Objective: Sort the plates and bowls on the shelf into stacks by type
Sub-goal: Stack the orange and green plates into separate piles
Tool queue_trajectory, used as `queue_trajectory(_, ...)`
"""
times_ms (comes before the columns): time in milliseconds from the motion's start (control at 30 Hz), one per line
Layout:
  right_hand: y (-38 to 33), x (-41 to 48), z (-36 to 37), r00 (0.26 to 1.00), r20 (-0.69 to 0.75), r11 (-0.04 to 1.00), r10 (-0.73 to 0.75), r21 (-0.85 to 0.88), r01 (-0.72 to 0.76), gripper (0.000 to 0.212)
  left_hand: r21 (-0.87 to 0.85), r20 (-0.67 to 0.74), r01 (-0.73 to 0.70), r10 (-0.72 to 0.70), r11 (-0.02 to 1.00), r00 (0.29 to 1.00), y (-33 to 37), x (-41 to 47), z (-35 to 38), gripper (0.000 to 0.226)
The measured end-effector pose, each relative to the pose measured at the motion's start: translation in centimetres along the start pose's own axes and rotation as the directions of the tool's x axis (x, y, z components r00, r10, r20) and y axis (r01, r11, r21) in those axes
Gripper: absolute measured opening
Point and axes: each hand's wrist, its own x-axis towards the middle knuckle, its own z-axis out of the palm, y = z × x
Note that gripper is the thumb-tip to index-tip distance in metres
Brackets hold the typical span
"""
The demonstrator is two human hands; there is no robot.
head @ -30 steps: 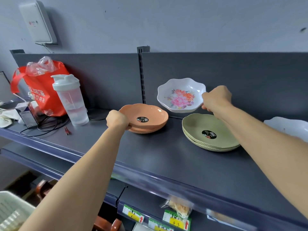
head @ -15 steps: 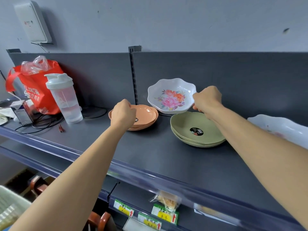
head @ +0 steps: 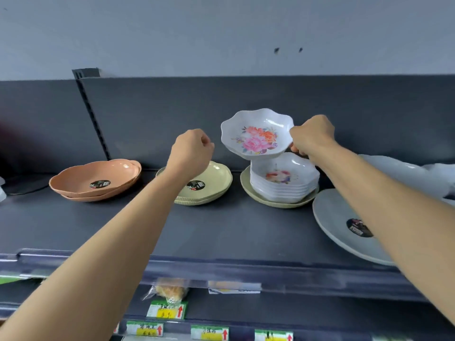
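Your right hand pinches the rim of a floral bowl, tilted over the floral bowl stack at the back edge of the shelf. Your left hand, curled on nothing, hovers over the paired pale green plates. The orange plates are stacked; likely left: seating this bowl and freeing the lone green plate under the bowls.

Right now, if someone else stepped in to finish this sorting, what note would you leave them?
Left hand: curled, holds nothing, above the green plates.
Right hand: grips the floral bowl by its rim, tilted over the bowl stack.
Done: orange plates stacked, green plates stacked.
Left: set the bowl on its stack; that stack sits on a stray green plate, which likely belongs with the green ones.
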Motion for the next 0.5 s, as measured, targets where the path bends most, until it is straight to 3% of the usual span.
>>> queue_trajectory(167, 3.5, 1.2, -2.5, 0.994, -0.036, 0.993, 0.107, -0.048, -0.109, 0.016, 0.001, 0.110, -0.080, 0.080, 0.997, 0.991, 3.2, -0.7, 3.0, 0.020)
queue_trajectory(500, 7.7, 2.3, -1.9, 0.971, 0.024, 0.971, 0.237, -0.008, -0.237, 0.010, 0.074, 0.179, -0.108, 0.094, 0.991, 0.979, 4.7, -2.2, 4.5, 0.022)
